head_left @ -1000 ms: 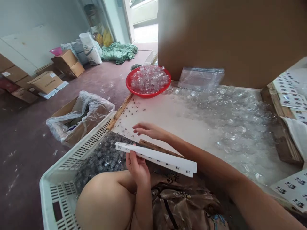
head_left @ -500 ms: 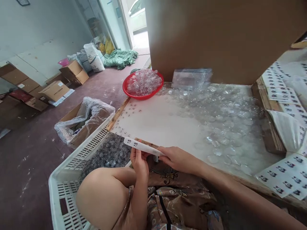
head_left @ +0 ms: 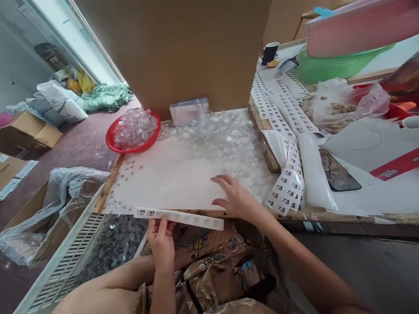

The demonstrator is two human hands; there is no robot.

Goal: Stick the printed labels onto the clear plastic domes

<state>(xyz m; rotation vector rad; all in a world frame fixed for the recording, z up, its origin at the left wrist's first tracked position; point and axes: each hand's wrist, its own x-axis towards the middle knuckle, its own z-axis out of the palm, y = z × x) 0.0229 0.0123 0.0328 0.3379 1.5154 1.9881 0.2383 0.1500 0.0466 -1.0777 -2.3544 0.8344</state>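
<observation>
- The right hand [head_left: 236, 197], on the paper strip [head_left: 185, 218] half a second ago, is now off it, fingers spread over the white table [head_left: 170, 174], near the clear plastic pieces [head_left: 225, 141].
- So the left hand [head_left: 161, 242] alone bears the strip, pinched near its left end.
- The strip runs along the table's near edge, beside the crate [head_left: 70, 253].

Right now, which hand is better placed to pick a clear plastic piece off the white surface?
Right, I'd judge: the right hand looks empty, open near the clear plastic pieces. The left hand holds the printed strip, farther from them.
</observation>
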